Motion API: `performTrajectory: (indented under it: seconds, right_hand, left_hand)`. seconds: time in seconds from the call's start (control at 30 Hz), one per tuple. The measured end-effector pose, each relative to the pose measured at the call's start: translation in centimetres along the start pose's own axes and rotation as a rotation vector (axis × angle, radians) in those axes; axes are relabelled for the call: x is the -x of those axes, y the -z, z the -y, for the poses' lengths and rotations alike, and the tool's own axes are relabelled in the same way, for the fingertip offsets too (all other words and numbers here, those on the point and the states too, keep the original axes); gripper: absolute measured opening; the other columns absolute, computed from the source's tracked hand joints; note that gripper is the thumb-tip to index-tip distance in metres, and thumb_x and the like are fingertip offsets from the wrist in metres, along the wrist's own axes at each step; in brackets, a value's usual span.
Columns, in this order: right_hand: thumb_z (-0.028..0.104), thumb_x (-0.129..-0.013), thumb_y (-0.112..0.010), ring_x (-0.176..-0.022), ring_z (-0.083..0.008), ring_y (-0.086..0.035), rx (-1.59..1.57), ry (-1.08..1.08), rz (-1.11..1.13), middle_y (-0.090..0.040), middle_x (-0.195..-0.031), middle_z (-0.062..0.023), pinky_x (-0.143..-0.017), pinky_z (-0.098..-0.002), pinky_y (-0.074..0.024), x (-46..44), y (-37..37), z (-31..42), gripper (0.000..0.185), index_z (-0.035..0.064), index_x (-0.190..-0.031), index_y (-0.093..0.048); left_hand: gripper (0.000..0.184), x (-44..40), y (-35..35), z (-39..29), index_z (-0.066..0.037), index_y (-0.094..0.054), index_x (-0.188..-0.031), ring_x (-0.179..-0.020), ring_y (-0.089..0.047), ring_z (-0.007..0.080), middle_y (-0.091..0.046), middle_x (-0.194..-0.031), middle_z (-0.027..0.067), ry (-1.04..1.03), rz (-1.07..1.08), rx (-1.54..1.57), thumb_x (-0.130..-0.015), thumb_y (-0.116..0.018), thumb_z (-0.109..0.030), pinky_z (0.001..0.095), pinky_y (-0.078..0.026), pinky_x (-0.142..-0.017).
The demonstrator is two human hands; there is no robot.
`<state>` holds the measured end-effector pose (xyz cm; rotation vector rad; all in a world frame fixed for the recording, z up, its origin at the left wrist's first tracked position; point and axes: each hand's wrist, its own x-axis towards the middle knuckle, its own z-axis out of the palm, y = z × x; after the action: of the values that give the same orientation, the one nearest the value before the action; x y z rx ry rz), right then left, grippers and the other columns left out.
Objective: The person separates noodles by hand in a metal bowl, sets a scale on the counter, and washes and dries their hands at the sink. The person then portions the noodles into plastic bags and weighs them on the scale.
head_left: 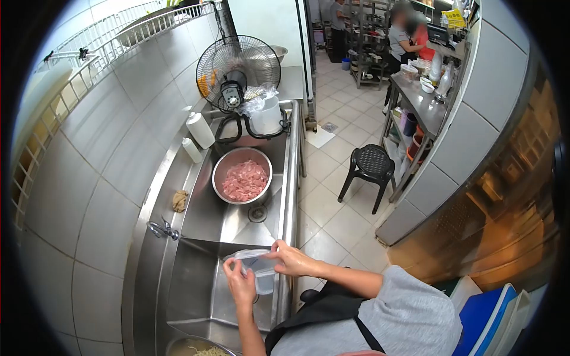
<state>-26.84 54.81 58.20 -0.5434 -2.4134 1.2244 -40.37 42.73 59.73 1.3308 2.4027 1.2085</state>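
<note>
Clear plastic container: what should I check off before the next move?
1. Left hand gripping the clear plastic container: ok, fingers at its rim.
2. Right hand on it too: ok, at the rim's other side.
3. Container over the near basin: ok, apart from the meat bowl.
4. Meat bowl off the far basin's drain: ok, the drain shows beside it.
5. Faucet shut off: cannot tell, too small.
6. Container free of residue: cannot tell, glare and fingers obscure it.
</note>
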Motion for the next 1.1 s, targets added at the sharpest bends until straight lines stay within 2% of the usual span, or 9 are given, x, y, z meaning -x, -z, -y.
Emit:
performTrajectory:
  seconds: [0.13, 0.23, 0.4, 0.47, 0.6, 0.73, 0.87, 1.0, 1.1]
  right_hand:
    - [0.003, -0.070, -0.049, -0.087, -0.0325, -0.052, -0.082, 0.113, 0.039, -0.043, -0.098, -0.0163, -0.076, -0.0362, -0.0430, -0.1, -0.5, -0.2, 0.041, 0.0191, -0.106, -0.061]
    - [0.003, -0.069, -0.048, -0.089, -0.0312, -0.052, -0.097, 0.099, -0.057, -0.044, -0.101, -0.0158, -0.076, -0.0360, -0.0431, -0.5, 0.6, 0.3, 0.035, 0.0153, -0.098, -0.063]
    - [0.004, -0.068, -0.047, -0.093, -0.0291, -0.049, 0.025, -0.097, 0.034, -0.044, -0.105, -0.0141, -0.083, -0.0347, -0.0405, -1.3, 2.0, -0.8, 0.027, 0.0105, -0.089, -0.063]
    - [0.005, -0.068, -0.048, -0.095, -0.0293, -0.049, 0.033, -0.103, 0.081, -0.044, -0.105, -0.0142, -0.084, -0.0344, -0.0406, -1.2, 2.6, 0.0, 0.028, 0.0108, -0.090, -0.063]
    - [0.006, -0.069, -0.048, -0.098, -0.0306, -0.049, -0.012, 0.123, 0.233, -0.043, -0.107, -0.0144, -0.085, -0.0350, -0.0409, -1.5, 2.5, 0.1, 0.034, 0.0135, -0.099, -0.062]
    - [0.007, -0.071, -0.049, -0.093, -0.0298, -0.052, 0.006, 0.233, 0.189, -0.043, -0.107, -0.0134, -0.081, -0.0352, -0.0425, -2.6, 1.1, -0.4, 0.036, 0.0160, -0.104, -0.060]
    - [0.012, -0.074, -0.051, -0.089, -0.0310, -0.052, 0.020, -0.048, 0.074, -0.046, -0.094, -0.0163, -0.076, -0.0363, -0.0425, -3.1, -0.4, 0.9, 0.035, 0.0070, -0.109, -0.057]
    - [0.012, -0.074, -0.053, -0.077, -0.0303, -0.053, -0.098, 0.053, -0.114, -0.048, -0.081, -0.0149, -0.072, -0.0375, -0.0428, -3.8, -1.4, -0.6, 0.036, 0.0013, -0.109, -0.055]
    - [0.008, -0.074, -0.050, -0.071, -0.0243, -0.053, -0.249, 0.027, 0.046, -0.049, -0.077, -0.0118, -0.069, -0.0354, -0.0434, -4.5, 0.7, 0.6, 0.023, 0.0039, -0.094, -0.061]
  left_hand:
    - [0.031, -0.2, 1.6, -0.1, 0.004, -0.055, -0.097, -0.057, -0.048, 0.0145, -0.045, -0.109, 0.0107, 0.032, 0.026, 0.064, -0.066, -0.057, 0.005, 0.0274, -0.042, -0.055]
    - [0.031, 0.2, 1.9, -0.6, 0.001, -0.057, -0.098, -0.056, -0.049, 0.0147, -0.046, -0.113, 0.0091, 0.001, 0.097, 0.067, -0.067, -0.055, 0.004, 0.0280, -0.043, -0.055]
    - [0.031, 1.3, 1.5, -2.9, -0.002, -0.058, -0.101, -0.060, -0.056, 0.0194, -0.042, -0.128, 0.0069, -0.082, 0.225, -0.012, -0.071, -0.050, 0.001, 0.0322, -0.045, -0.057]
    - [0.042, 1.4, 1.3, -1.8, -0.002, -0.050, -0.114, -0.065, -0.058, 0.0224, -0.040, -0.130, 0.0052, -0.085, 0.239, -0.030, -0.072, -0.050, 0.000, 0.0331, -0.046, -0.058]
    - [0.053, 1.2, 2.2, -0.9, 0.001, -0.040, -0.124, -0.075, -0.059, 0.0217, -0.037, -0.133, 0.0082, -0.033, 0.200, 0.033, -0.072, -0.050, 0.002, 0.0284, -0.047, -0.059]
    - [0.054, 0.9, 2.9, -0.7, 0.004, -0.037, -0.124, -0.087, -0.056, 0.0222, -0.032, -0.135, 0.0124, -0.058, 0.120, 0.037, -0.072, -0.051, 0.003, 0.0263, -0.047, -0.059]
    - [0.056, 0.8, 3.8, -1.0, 0.002, -0.038, -0.125, -0.095, -0.056, 0.0251, -0.033, -0.135, 0.0121, -0.071, 0.125, -0.045, -0.071, -0.051, 0.003, 0.0264, -0.047, -0.059]
    - [0.055, 1.1, 3.5, -1.2, -0.001, -0.040, -0.125, -0.100, -0.054, 0.0273, -0.033, -0.135, 0.0119, -0.135, 0.175, -0.079, -0.071, -0.050, 0.004, 0.0294, -0.048, -0.062]
    - [0.054, 1.4, 3.2, -0.7, 0.000, -0.040, -0.125, -0.105, -0.052, 0.0293, -0.035, -0.134, 0.0120, -0.227, 0.187, -0.092, -0.071, -0.049, 0.004, 0.0310, -0.048, -0.065]
